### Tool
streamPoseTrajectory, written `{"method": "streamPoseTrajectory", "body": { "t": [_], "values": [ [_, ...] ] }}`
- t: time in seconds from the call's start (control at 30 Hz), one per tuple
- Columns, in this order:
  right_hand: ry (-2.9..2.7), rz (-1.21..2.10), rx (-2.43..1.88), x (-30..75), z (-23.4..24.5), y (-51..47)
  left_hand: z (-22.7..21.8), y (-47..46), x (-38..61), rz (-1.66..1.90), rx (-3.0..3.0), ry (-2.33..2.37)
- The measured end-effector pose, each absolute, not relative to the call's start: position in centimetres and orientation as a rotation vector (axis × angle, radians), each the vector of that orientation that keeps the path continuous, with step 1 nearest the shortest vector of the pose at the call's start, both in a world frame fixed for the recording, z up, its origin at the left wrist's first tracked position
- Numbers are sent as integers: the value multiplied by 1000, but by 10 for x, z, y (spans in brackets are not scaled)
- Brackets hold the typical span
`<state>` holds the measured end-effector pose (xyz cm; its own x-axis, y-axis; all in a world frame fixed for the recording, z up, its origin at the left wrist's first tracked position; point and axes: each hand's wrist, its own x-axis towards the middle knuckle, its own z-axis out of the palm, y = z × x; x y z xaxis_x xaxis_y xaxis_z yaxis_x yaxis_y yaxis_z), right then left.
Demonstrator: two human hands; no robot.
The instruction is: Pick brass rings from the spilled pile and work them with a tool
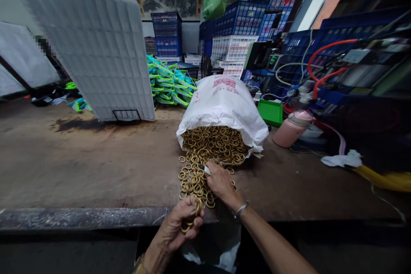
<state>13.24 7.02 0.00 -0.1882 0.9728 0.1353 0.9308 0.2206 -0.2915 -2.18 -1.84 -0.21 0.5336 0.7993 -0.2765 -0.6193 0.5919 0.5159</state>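
A white woven sack (224, 100) lies on its side with its mouth toward me, full of brass-coloured rings (215, 141). Loose rings (192, 180) spill from it onto the table in front. My left hand (184, 218), at the table's front edge, is closed around several of these rings. Over the spilled pile, my right hand (221, 182) has its fingers bent down among the rings. A white wrap or band and something dark show at its fingertips; what it grips there is too small to make out.
The brown wooden table (96, 167) has a worn front edge. A quilted white panel (96, 51) stands at left, with green and blue pieces (171, 81) behind it. At right are a green tray (269, 112), a pink bottle (292, 128) and a machine with red hoses (334, 45).
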Motion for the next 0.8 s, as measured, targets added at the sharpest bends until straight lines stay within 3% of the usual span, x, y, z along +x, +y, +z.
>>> {"method": "streamPoseTrajectory", "body": {
  "t": [0.53,0.8],
  "values": [
    [-2251,150,-1825,125,-2,79,-15,-10,-35,960,345,457],
    [-2013,516,-1513,130,7,58,-16,-2,-25,1031,93,581]
  ]
}}
